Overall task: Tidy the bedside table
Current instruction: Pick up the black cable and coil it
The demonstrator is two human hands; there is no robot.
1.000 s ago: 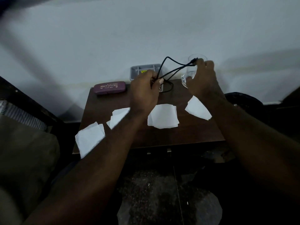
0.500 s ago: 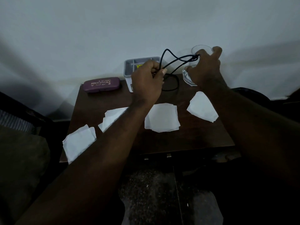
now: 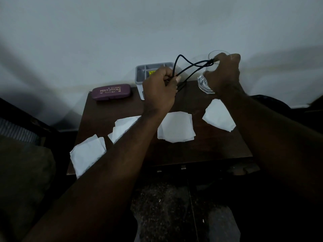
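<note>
Hands above desk (image 3: 206, 154): left hand (image 3: 158, 88) and right hand (image 3: 224, 74) both gripping looped black cable (image 3: 190, 66).

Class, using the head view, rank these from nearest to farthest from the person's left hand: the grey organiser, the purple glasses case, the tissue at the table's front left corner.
From the left hand:
1. Grey organiser, just behind it.
2. Purple glasses case, back left.
3. Corner tissue, front left.

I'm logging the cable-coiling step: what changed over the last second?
Little changed. Both hands kept hold of the black cable: the left hand pinches the gathered loops, the right hand grips one end beside the glass. The loop hanging under the left hand has been drawn up. The tissues, spectacle case and grey organiser stayed put.
</note>
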